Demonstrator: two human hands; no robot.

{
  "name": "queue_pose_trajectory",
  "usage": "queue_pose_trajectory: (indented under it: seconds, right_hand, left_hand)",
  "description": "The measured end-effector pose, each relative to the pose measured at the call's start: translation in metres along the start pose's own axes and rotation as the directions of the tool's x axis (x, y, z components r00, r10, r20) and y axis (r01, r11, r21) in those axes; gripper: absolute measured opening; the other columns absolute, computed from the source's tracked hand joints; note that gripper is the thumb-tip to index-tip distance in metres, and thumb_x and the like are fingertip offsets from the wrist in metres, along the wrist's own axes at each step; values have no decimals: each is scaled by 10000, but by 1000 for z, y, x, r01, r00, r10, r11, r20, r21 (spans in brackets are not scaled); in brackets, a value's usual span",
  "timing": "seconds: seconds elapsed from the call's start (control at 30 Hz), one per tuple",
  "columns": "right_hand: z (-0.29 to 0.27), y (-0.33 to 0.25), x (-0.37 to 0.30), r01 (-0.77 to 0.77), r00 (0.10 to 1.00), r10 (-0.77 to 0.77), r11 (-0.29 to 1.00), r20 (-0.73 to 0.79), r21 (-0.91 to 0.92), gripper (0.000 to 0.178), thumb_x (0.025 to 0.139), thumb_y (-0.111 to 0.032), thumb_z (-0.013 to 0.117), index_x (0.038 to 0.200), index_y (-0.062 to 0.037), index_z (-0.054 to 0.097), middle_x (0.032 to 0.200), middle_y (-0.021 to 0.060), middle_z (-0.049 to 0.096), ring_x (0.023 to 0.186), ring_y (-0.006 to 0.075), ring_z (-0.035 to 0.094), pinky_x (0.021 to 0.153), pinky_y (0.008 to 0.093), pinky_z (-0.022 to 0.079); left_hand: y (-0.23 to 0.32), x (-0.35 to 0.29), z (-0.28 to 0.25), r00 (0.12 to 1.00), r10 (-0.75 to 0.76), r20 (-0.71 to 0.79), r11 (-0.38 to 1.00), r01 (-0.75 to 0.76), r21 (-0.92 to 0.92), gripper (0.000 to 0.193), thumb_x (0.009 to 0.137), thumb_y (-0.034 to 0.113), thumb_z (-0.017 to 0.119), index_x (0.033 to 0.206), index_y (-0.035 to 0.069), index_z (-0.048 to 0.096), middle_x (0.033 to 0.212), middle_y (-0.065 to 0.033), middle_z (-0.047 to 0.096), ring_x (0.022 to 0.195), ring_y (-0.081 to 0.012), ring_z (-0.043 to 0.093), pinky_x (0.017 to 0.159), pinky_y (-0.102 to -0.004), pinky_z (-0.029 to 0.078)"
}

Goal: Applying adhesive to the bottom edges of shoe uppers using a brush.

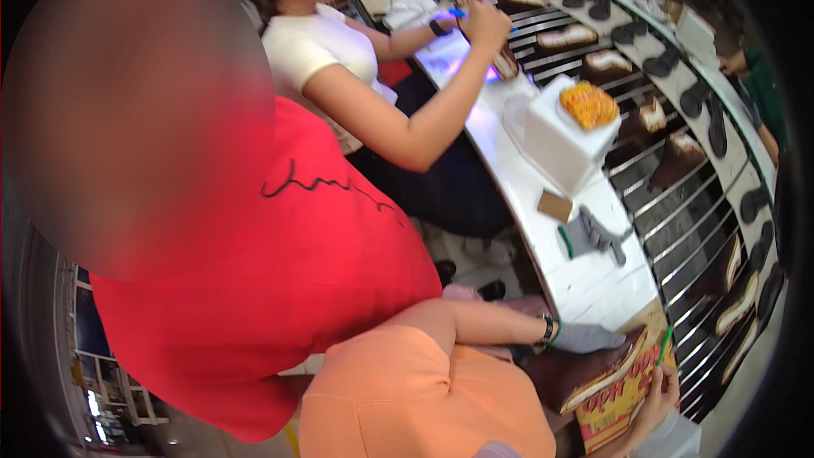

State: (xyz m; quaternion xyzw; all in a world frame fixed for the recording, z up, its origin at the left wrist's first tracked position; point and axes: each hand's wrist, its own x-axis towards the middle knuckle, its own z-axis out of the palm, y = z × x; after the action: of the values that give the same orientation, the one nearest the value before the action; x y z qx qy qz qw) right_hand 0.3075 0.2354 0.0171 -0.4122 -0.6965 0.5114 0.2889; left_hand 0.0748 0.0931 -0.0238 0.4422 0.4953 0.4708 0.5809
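Note:
My left hand (589, 337), in a grey glove with a dark band at its wrist, grips a brown leather boot (555, 377). The boot lies tilted, its pale bottom edge turned toward my right side. Under it is a yellow cardboard sheet (604, 432) with red print. Close by, my bare right hand (657, 394) is closed, its fingertips pinching a thin green stick-like thing (666, 344) whose tip points away. The lower end of that thing is hidden by my fingers.
A white bench (585, 284) carries a grey glove (604, 233), a small brown block (555, 205) and a white box (564, 131) topped by an orange-yellow sponge-like lump (589, 105). Beyond run metal rollers (678, 259) with boots and a belt of black soles (695, 100). Two people stand left.

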Motion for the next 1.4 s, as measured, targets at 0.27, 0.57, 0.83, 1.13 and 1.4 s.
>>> queue_pose_trajectory:
  seconds: [0.27, 0.57, 0.83, 1.13, 1.4]
  right_hand:
    - [11, -7, -3, 145, 985, -149, 988, -82, -53, 168, 959, -166, 577, 893, -16, 616, 736, -26, 535, 635, 28, 447, 571, 168, 338]
    - [-3, 23, -12, -52, 997, 55, 997, -56, 53, 147, 898, -107, 648, 997, 2, 644, 773, -20, 576, 653, 38, 483, 563, 173, 360]
    - [3, 23, -8, -139, 988, 137, 990, -66, -34, 173, 897, -193, 663, 917, -21, 678, 679, -49, 535, 580, 35, 417, 494, 200, 283]
    - [21, -4, 7, -55, 997, 35, 931, -61, -362, 174, 835, -169, 681, 795, 0, 689, 686, 31, 641, 632, 78, 529, 576, 251, 408]
    - [32, 12, 26, -105, 994, 111, 974, 19, -202, 222, 825, -203, 704, 817, 19, 693, 685, 50, 654, 637, 80, 554, 584, 256, 426]
  left_hand:
    - [-2, 1, -1, 993, -89, 78, 996, 87, 18, 710, 988, 566, 309, 1363, -19, 453, 1356, -175, 514, 1202, -253, 493, 1051, -322, 334]
    - [1, 2, 4, 989, -135, 59, 990, 137, -27, 695, 973, 580, 351, 1257, -22, 553, 1233, -173, 599, 1086, -244, 553, 991, -335, 380]
    - [5, 0, 7, 991, -111, 76, 986, 119, -114, 611, 982, 517, 387, 1137, -28, 616, 1098, -142, 645, 970, -213, 568, 909, -344, 423]
    - [-19, 9, -6, 981, -185, 53, 966, 192, -174, 525, 1008, 409, 405, 1214, -53, 544, 1179, -131, 615, 1089, -181, 536, 980, -326, 400]
    - [-14, 7, -8, 960, -241, 140, 925, 271, -267, 649, 1001, 468, 391, 1347, -80, 433, 1284, -122, 549, 1152, -161, 496, 1023, -282, 360]
